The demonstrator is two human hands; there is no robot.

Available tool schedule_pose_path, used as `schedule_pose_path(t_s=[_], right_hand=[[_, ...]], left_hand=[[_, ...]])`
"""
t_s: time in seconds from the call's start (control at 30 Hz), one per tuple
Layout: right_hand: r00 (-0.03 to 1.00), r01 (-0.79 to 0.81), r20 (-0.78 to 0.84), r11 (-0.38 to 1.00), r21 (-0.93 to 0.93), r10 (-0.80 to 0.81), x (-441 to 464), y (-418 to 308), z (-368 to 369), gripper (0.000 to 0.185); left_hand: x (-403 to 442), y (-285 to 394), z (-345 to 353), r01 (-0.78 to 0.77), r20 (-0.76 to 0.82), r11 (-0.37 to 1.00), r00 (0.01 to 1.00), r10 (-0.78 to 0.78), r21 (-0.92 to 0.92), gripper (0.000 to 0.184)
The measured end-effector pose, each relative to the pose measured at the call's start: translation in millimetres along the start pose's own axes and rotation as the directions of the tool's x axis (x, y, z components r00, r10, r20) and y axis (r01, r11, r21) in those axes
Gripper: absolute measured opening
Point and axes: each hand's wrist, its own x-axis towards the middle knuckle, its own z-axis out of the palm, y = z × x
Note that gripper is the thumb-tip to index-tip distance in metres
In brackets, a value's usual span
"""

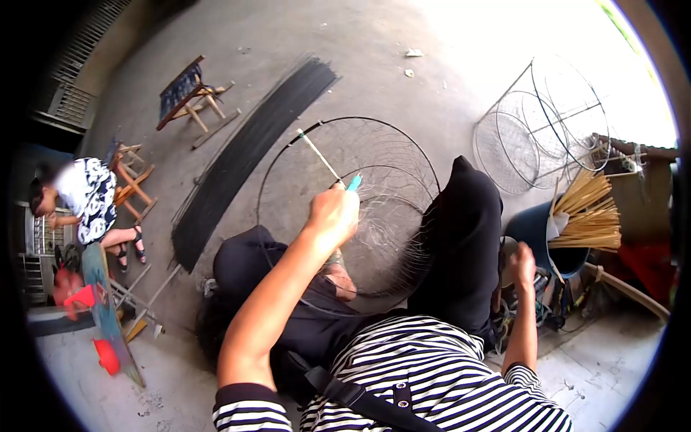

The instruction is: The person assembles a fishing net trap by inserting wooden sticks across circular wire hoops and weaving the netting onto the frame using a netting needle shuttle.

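Note:
A round wire hoop frame with fine netting rests over my lap. My left hand is closed near the middle of the hoop, with a small teal tool sticking out of its grip. A pale thin stick runs from the hoop's rim to this hand. At the right, beside my knee and next to a dark blue bucket, my right hand has its fingers curled; what they hold, if anything, is too small to tell.
Bamboo strips fill the bucket. Behind it stands another netted wire frame. A bundle of long black strands lies on the floor. Folding stools stand at the upper left. A person sits at the far left by a board.

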Motion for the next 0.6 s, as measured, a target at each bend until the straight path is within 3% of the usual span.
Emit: schedule_pose_path(t_s=[0.03, 0.07, 0.1, 0.13, 0.17, 0.23, 0.3, 0.33, 0.37, 0.43, 0.5, 0.57, 0.6], right_hand=[[0.945, 0.196, -0.304, 0.952, 0.236, -0.119, 7.7, -35.1, -20.0, 0.028], [0.934, 0.236, -0.347, 0.871, 0.431, -0.082, 8.7, -95.6, -63.4, 0.026], [0.874, 0.362, -0.458, 0.85, 0.383, -0.165, 3.4, -148.5, -99.8, 0.035], [0.819, 0.49, -0.532, 0.744, 0.454, -0.215, -9.9, -200.3, -130.7, 0.038], [0.66, 0.681, -0.653, 0.662, 0.313, -0.371, -23.3, -247.9, -158.1, 0.041], [0.296, 0.904, -0.727, 0.428, 0.002, -0.62, -56.0, -312.1, -182.2, 0.041], [0.0, 0.937, -0.612, 0.214, -0.277, -0.791, -85.5, -348.5, -184.3, 0.042], [-0.052, 0.934, -0.483, 0.128, -0.334, -0.874, -95.3, -354.0, -189.1, 0.039], [-0.002, 0.934, -0.432, 0.152, -0.322, -0.902, -101.4, -361.6, -186.3, 0.035], [0.019, 0.967, -0.304, 0.096, -0.238, -0.952, -102.2, -368.2, -184.5, 0.034], [-0.247, 0.965, -0.198, -0.222, -0.139, -0.948, -104.9, -370.9, -173.9, 0.031], [-0.332, 0.939, -0.21, -0.3, -0.17, -0.92, -105.6, -371.8, -165.6, 0.028], [-0.344, 0.935, -0.244, -0.354, -0.005, -0.907, -102.7, -373.0, -160.4, 0.022]], left_hand=[[-30.2, 8.8, -37.6, -0.002, -0.172, 0.995, 0.985, -0.015, -0.098, 0.007], [-59.0, 20.2, -73.1, -0.033, -0.334, 0.981, 0.942, -0.033, -0.19, 0.004], [-82.0, 29.1, -102.0, -0.118, -0.498, 0.977, 0.867, 0.014, -0.179, 0.011], [-103.8, 43.9, -123.2, -0.103, -0.61, 0.97, 0.791, -0.054, -0.22, 0.014], [-121.6, 52.4, -132.4, -0.108, -0.723, 0.988, 0.691, -0.004, -0.109, 0.015], [-145.2, 82.4, -133.3, -0.16, -0.686, 0.986, 0.711, 0.15, 0.05, 0.009], [-154.3, 102.3, -113.3, -0.45, -0.563, 0.892, 0.75, 0.347, -0.049, 0.01], [-162.9, 99.6, -103.5, -0.47, -0.557, 0.863, 0.774, 0.302, -0.184, 0.01], [-171.2, 95.9, -97.3, -0.481, -0.545, 0.818, 0.797, 0.259, -0.315, 0.011], [-189.9, 85.8, -95.6, -0.341, -0.421, 0.754, 0.902, 0.094, -0.562, 0.017], [-193.0, 88.8, -72.7, -0.364, -0.425, 0.599, 0.904, 0.042, -0.714, 0.016], [-198.2, 86.2, -62.4, -0.337, -0.384, 0.554, 0.923, 0.033, -0.761, 0.014], [-200.5, 82.1, -61.5, -0.352, -0.378, 0.517, 0.924, 0.058, -0.78, 0.014]])
